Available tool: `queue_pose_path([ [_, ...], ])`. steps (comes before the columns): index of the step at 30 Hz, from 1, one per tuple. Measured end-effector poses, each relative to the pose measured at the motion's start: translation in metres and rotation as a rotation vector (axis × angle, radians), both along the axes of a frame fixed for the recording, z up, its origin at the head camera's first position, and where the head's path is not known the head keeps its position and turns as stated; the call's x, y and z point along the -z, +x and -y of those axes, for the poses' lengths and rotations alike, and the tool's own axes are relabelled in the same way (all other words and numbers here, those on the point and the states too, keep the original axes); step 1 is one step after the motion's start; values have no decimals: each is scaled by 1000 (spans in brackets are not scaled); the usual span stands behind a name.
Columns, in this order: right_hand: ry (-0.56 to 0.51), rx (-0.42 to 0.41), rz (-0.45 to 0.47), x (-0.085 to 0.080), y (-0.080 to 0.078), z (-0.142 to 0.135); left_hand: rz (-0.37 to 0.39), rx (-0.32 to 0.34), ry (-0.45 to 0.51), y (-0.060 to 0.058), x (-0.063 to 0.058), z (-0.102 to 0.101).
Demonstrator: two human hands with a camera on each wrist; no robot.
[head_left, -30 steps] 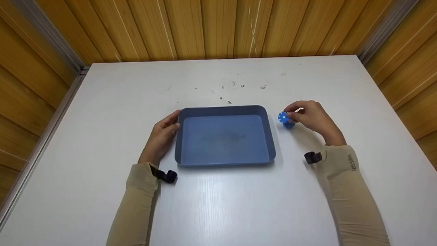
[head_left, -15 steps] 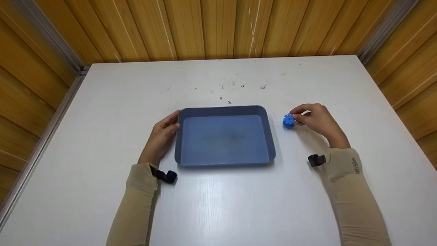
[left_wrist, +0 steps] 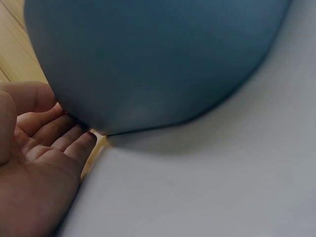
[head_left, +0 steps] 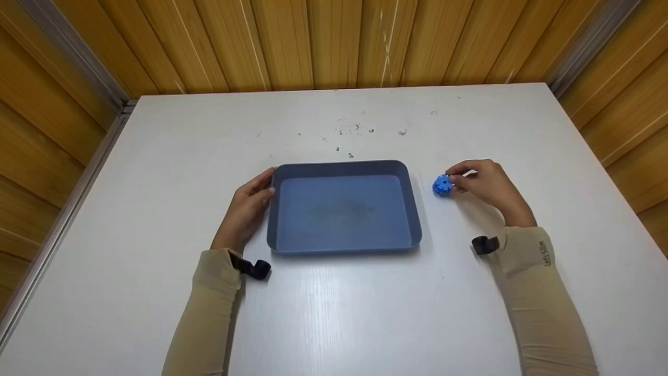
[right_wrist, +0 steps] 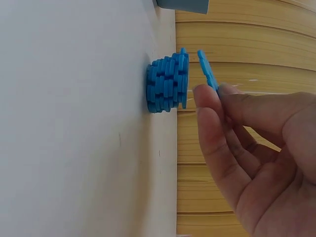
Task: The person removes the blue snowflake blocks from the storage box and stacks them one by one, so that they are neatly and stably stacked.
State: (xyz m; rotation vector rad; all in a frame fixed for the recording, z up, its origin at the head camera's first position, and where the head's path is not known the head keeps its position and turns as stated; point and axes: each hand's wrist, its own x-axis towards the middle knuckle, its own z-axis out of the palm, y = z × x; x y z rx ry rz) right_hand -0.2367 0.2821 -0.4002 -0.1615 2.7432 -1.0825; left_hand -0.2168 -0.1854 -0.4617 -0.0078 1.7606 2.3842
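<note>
Between thumb and fingertips, my right hand [head_left: 486,184] pinches a thin blue notched disc [right_wrist: 208,70]. The disc is tilted and a small gap separates it from a short stack of blue notched discs [right_wrist: 167,86], which stands on the table right of the tray. In the head view the held disc overlaps the stack from above. A blue-grey rectangular tray [head_left: 413,214] lies in front of me with bare floor visible. My left hand [head_left: 245,211] touches its left wall from outside, thumb and fingertips against the side; the left wrist view shows the fingers slightly bent there.
The white table [head_left: 334,313] bears dark scuff marks [head_left: 357,128] behind the tray. Wood-patterned panels [head_left: 334,44] rise along the back and sides. A black wrist camera [head_left: 258,270] sits near the tray's front left corner; another [head_left: 484,245] is on the right wrist.
My right hand has moved slightly right and down with its disc, from the stack's upper left to over the stack. The left hand and the tray stay put.
</note>
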Motion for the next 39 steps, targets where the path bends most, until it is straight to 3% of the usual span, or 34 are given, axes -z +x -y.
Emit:
queue_pose_path([
  [39,13,10,18,4,0,0,17,11,-24,0,-1,1],
])
